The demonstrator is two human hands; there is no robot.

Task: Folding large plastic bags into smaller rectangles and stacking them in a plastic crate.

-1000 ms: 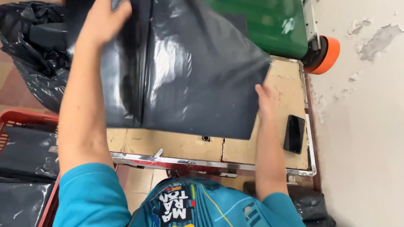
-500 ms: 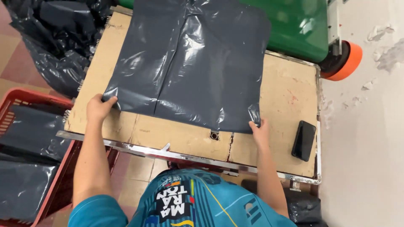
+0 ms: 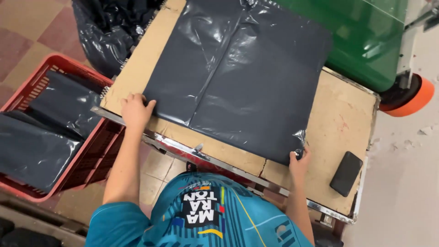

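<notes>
A large dark grey plastic bag [image 3: 238, 77] lies spread flat on a worn wooden table [image 3: 338, 114]. My left hand [image 3: 135, 110] pinches the bag's near left corner against the tabletop. My right hand [image 3: 299, 160] grips the near right corner, which is crumpled between the fingers. A crease runs lengthwise down the middle of the bag.
A black phone [image 3: 346, 173] lies on the table's right side. A red plastic crate [image 3: 55, 132] with folded dark bags stands on the floor at left. A heap of black bags [image 3: 109, 32] sits at the far left, a green wheeled bin [image 3: 366, 36] behind the table.
The bag was held up in the air a second ago; now it is laid flat on the table, and both hands have come down to its near corners.
</notes>
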